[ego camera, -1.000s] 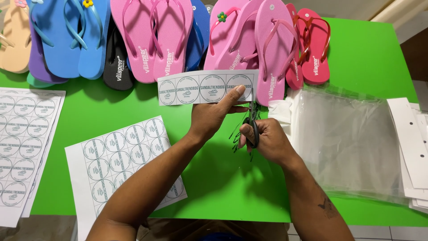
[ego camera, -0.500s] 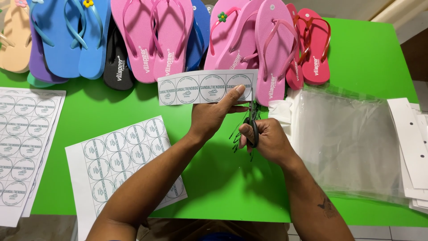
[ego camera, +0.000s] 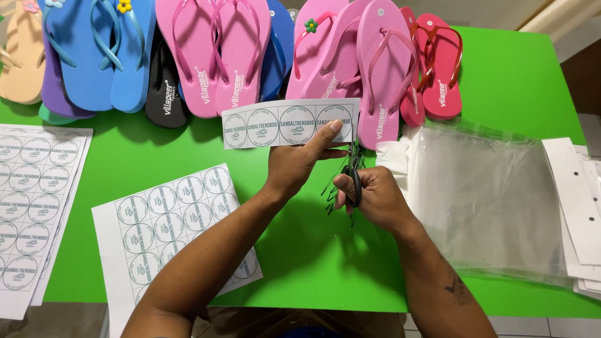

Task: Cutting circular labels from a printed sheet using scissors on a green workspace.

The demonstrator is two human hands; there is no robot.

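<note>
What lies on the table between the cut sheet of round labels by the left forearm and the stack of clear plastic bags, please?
In the head view, both forearms cross that stretch of green table, between the label sheet and the clear bags.

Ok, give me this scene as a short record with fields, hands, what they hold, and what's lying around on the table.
surface: green table
left hand: holds up a paper strip of round labels, thumb on its right end
right hand: grips black-handled scissors, blades at the strip's right edge
near the left arm: label sheet with rows of round labels
left edge: more label sheets
far edge: row of flip-flops, pink, blue, red, black
right side: clear plastic bags, white cards
</note>
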